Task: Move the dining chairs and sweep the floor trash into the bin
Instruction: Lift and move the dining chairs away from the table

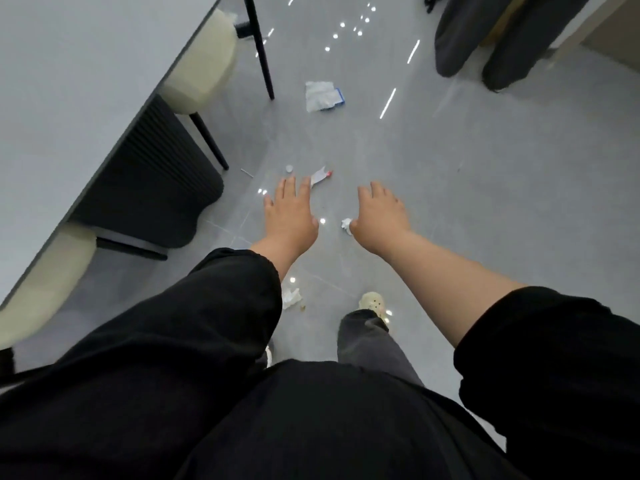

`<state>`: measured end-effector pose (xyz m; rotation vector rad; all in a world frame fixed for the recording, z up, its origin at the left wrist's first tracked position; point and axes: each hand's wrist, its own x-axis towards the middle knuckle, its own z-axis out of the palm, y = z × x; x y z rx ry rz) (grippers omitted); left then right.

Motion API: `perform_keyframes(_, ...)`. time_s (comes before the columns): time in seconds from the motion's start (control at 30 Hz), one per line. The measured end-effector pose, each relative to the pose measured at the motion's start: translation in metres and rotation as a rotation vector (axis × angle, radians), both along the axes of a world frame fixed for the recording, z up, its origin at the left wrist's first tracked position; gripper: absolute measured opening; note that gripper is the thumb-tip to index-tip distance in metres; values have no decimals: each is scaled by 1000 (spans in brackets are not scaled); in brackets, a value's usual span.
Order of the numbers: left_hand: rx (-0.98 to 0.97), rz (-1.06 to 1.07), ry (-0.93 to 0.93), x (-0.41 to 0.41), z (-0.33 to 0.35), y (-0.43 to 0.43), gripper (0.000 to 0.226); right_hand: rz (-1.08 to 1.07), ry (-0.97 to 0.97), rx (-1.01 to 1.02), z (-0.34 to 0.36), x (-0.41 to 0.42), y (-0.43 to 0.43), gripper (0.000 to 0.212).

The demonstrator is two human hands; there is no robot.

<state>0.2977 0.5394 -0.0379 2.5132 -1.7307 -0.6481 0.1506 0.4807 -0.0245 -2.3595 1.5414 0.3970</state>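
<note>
My left hand (290,213) and my right hand (379,213) are both stretched out over the grey floor, fingers straight, holding nothing. Trash lies scattered below them: a white plastic wrapper with a blue edge (322,95) farther ahead, a small white cap (289,168), a torn white and red scrap (320,175) at my left fingertips, a crumpled tissue (346,224) beside my right thumb, and another crumpled tissue (291,298) near my feet. Two cream dining chairs (204,60) (45,282) are tucked against the table at left.
A grey table (79,84) fills the left side, with a dark ribbed base (152,178) under it and a thin black leg (261,50). Dark grey chairs (485,32) stand at the top right. A thin stick (247,172) lies on the floor.
</note>
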Motion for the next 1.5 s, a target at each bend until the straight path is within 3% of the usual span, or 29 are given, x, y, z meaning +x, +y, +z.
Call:
perform_keyframes(0.23,10,334,33,28,12,-123,73,277,49,-26,10,45,-181,46)
perform_keyframes(0.37,-16,499,38,72,18,-172,72,458,44,-50,13,117,-252,41)
perform_keyframes(0.5,-92,585,2,144,12,-240,68,614,2,-118,11,205,-325,45)
perform_keyframes(0.67,-250,545,-9,220,29,-316,67,691,-64,-183,27,287,-408,57)
perform_keyframes(0.93,-265,746,-44,326,58,-455,67,802,-146,-228,60,419,-559,63)
perform_keyframes(1.23,-287,1077,-103,401,48,-651,65,1133,-109,-178,54,542,-760,60)
perform_keyframes(1.5,-228,1144,-162,478,64,-808,64,1190,-100,-173,66,652,-938,56)
